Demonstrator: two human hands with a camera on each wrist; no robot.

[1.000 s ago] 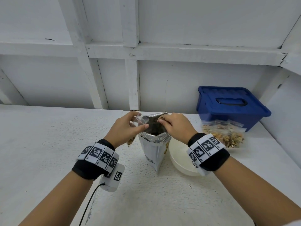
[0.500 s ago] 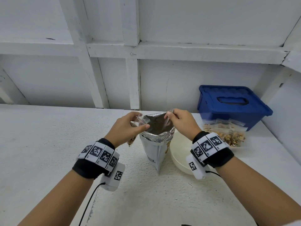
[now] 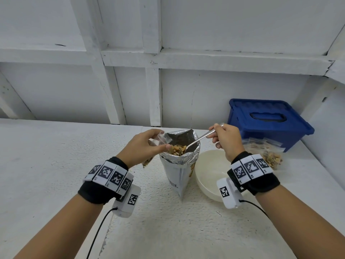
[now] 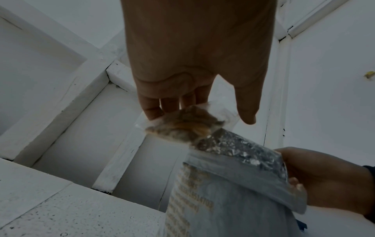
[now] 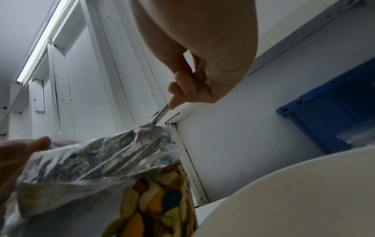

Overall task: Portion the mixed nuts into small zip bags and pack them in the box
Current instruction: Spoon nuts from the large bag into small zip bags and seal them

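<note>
A silver foil nut bag [image 3: 179, 171] stands open in the middle of the white table. My left hand [image 3: 163, 139] pinches a small clear zip bag [image 3: 162, 137] at the foil bag's left rim. The zip bag holds some nuts [image 4: 182, 124] and hangs below my fingers [image 4: 154, 110]. My right hand [image 3: 212, 132] grips the handle of a metal spoon [image 3: 197, 140]. The spoon's bowl is heaped with mixed nuts [image 3: 177, 148] just over the foil bag's mouth, close to my left thumb. In the right wrist view the spoon [image 5: 162, 114] dips behind the foil rim [image 5: 101, 152].
A white bowl [image 3: 211, 172] sits right of the foil bag, under my right wrist. Several filled zip bags [image 3: 268, 156] lie in front of a blue lidded box [image 3: 268, 122] at the back right. A white panelled wall closes the far side.
My right hand has risen from the foil bag's mouth and drawn the spoon out, loaded with nuts. My left hand has kept the zip bag at the rim.
</note>
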